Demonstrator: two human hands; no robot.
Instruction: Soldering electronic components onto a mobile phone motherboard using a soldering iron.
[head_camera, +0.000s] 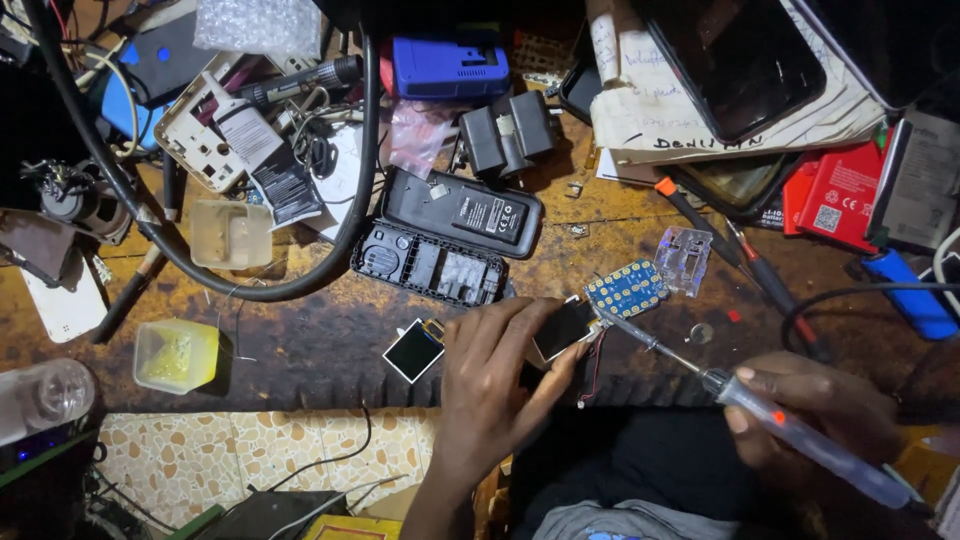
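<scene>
The board (625, 290) is lying on the counter (320, 340), just past the fingers of the left hand (495, 375). It is blue with gold dots, and it looks thin, light, stiff and easy to break, so holding it by its edges seems best. The left hand is pinching a small dark part (562, 328) beside the board. The right hand (820, 410) is gripping a soldering iron (790, 430), and its tip is touching the board's edge. A small screen (413, 350) is lying nearby, with a black phone shell (430, 262) behind it.
</scene>
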